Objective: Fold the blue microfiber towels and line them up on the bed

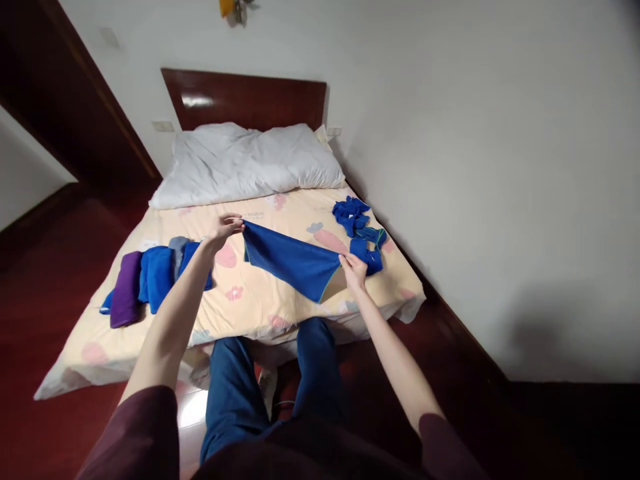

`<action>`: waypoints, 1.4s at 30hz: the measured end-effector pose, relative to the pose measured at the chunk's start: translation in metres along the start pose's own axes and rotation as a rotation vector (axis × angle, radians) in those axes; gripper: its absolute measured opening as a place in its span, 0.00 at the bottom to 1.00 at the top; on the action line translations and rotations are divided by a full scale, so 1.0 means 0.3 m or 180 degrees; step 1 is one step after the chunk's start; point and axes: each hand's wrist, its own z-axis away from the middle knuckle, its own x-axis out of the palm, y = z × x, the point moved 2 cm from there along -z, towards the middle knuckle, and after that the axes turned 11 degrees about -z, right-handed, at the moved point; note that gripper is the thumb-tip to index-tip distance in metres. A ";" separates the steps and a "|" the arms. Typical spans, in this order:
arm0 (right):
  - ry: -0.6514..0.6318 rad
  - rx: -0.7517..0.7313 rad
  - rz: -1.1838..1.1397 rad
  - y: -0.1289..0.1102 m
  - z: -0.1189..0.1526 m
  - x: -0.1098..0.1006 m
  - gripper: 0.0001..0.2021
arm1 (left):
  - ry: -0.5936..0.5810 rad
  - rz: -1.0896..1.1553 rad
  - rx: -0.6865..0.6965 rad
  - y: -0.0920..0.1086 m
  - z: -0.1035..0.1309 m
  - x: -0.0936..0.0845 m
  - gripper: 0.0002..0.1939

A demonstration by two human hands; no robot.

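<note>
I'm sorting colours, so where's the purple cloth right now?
In the head view, the purple cloth lies on the bed, at left, beside a blue cloth.

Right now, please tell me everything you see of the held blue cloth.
The cloth is plain blue and looks thin and soft, with green edging at its right side. The left hand and the right hand each pinch an upper corner, stretching it between them. Its top slopes down rightward; a lower corner hangs near the right hand. It is over the bed; contact there is unclear.
</note>
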 end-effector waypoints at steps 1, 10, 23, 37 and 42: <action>0.0001 0.0022 -0.0039 -0.034 -0.029 0.003 0.29 | 0.0003 -0.0064 0.0067 0.010 0.043 -0.032 0.22; -0.0318 -0.0093 -0.0052 -0.314 -0.095 0.079 0.27 | 0.0354 -0.0695 0.0623 0.147 0.325 -0.208 0.31; -0.0252 0.0463 -0.0060 -0.430 0.017 0.065 0.24 | 0.0129 -0.0756 0.0136 0.208 0.471 -0.266 0.24; -0.0538 0.0656 0.0200 -0.489 0.077 -0.078 0.27 | -0.0390 -0.1046 -0.0621 0.191 0.460 -0.272 0.21; -0.0529 0.0924 0.0253 -0.423 -0.016 -0.057 0.22 | -0.0458 -0.0850 -0.0804 0.125 0.358 -0.259 0.20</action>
